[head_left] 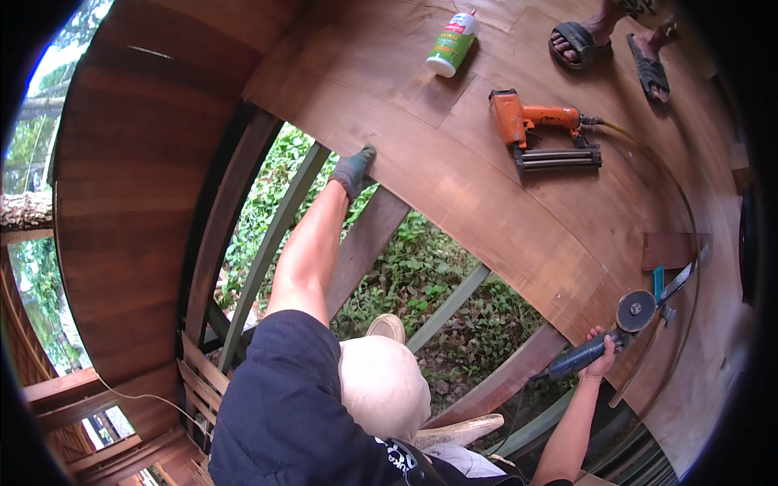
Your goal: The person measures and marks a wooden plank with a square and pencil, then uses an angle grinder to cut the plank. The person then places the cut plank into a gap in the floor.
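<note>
My left hand [354, 169], in a grey-green glove, is closed over the edge of a brown wooden floorboard [442, 186], with part of the fingers hidden. At the lower right my bare right hand [597, 353] is wrapped round the body of a dark blue angle grinder [579, 356]. The grinder's round disc [636, 309] faces up over the corner of the boards. Whether the disc is turning I cannot tell. Below the board edge, wooden joists [369, 235] span an open gap.
An orange nail gun [531, 125] with a hose [677, 174] lies on the boards near a glue bottle [454, 44]. A handsaw [685, 275] rests at the right. Another person's sandalled feet [579, 44] stand at the far right. Leafy ground [438, 279] shows between the joists.
</note>
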A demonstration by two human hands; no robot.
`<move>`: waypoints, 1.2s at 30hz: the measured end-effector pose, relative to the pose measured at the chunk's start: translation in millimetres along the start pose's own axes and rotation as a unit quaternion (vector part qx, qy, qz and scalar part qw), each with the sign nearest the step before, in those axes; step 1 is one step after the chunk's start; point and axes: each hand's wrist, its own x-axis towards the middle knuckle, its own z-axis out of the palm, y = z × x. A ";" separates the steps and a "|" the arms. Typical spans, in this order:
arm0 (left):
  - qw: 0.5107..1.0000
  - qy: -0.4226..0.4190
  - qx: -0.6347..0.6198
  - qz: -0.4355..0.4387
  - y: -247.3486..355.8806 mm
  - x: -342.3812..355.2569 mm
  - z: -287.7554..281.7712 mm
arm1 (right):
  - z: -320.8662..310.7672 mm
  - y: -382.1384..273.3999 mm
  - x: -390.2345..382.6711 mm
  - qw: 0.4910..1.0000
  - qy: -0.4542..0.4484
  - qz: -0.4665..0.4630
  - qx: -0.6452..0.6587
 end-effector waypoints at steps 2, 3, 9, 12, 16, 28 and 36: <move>1.000 0.012 -0.005 0.025 0.0 2.6 4.7 | 2.2 0.0 1.3 1.000 0.006 -0.005 0.004; 0.999 0.001 0.017 0.039 -1.6 1.7 2.7 | 2.7 0.6 0.7 1.000 0.015 -0.009 0.004; 0.999 0.005 0.037 0.012 4.9 1.9 2.5 | -0.4 0.8 -0.4 1.000 0.013 -0.010 -0.016; 0.999 0.023 0.027 0.011 7.1 -4.2 4.9 | -2.0 1.3 -0.3 1.000 0.012 -0.014 -0.024; 0.998 0.009 0.051 0.024 8.3 -4.6 4.7 | 3.8 -0.6 -3.5 0.999 0.019 -0.036 -0.008; 0.996 -0.067 -0.020 -0.055 7.1 44.1 -31.1 | 19.6 -8.9 -11.4 0.998 0.048 -0.027 0.025; 0.641 0.285 0.572 0.426 -14.2 -59.6 46.1 | 22.4 -10.1 -10.1 0.998 0.061 -0.033 0.007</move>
